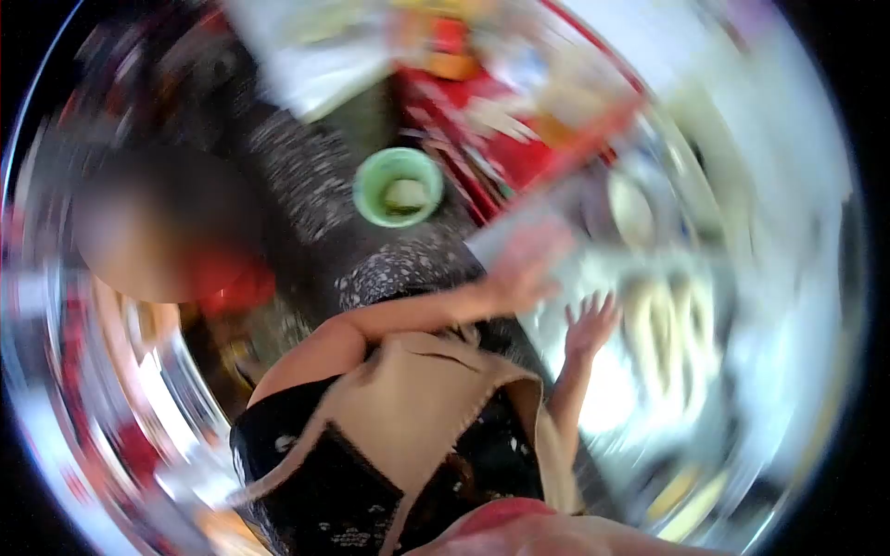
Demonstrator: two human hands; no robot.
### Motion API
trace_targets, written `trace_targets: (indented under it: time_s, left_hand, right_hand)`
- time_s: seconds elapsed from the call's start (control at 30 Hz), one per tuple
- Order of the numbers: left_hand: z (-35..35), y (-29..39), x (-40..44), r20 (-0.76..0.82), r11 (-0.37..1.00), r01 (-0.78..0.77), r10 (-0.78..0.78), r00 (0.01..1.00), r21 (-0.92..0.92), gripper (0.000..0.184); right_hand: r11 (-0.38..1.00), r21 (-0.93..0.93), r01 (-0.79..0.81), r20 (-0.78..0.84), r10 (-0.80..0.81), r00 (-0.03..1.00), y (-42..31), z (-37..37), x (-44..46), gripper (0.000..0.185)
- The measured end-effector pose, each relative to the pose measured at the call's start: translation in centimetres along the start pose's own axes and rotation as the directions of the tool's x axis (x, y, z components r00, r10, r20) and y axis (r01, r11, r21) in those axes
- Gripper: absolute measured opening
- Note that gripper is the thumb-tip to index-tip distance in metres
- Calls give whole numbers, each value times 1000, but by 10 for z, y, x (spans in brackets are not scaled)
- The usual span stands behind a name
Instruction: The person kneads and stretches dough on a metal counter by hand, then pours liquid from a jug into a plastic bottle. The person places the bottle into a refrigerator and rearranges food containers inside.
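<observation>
My left hand reaches across in front of my body to the edge of the metal work surface. It is blurred by motion, but its fingers look stretched out, and I see nothing held. My right hand is over the same shiny surface, fingers spread, holding nothing. Just beyond its fingertips lie several long pale strips that look like dough. A tan apron over black patterned clothing covers my body. Whether either hand touches the surface is unclear.
A green bucket with something pale inside stands on the dark floor. Behind it is a red table bearing blurred items. A pale round dish sits at the far part of the metal surface. Another person is at the left.
</observation>
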State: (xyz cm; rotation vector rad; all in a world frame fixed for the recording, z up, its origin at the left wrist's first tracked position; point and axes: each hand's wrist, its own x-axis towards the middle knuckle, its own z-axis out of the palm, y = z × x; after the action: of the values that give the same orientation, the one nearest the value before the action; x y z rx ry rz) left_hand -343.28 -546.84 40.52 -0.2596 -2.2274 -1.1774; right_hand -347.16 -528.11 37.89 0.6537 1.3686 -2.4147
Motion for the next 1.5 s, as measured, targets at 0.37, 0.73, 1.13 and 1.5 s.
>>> trace_targets:
  time_s: [0.37, 0.73, 1.13, 1.5]
  left_hand:
    - [-243, -139, -110, -146, 325, 525, -924, 354, -787, 71]
    - [-465, -89, -252, -680, 632, 390, -733, 21, -670, 45]
    - [-523, -36, -332, -752, 791, 238, -372, -544, -563, 35]
    - [-522, 26, -324, -594, 906, 175, -98, -799, -386, 33]
  right_hand:
    - [813, -98, 574, 894, -182, 410, 167, 309, -86, 70]
    - [700, -621, 352, 718, 689, -104, 409, 472, -220, 62]
    - [371, -762, 531, 145, 897, -418, 554, 541, -328, 40]
    - [556, -607, 567, -41, 691, -722, 561, 548, -444, 22]
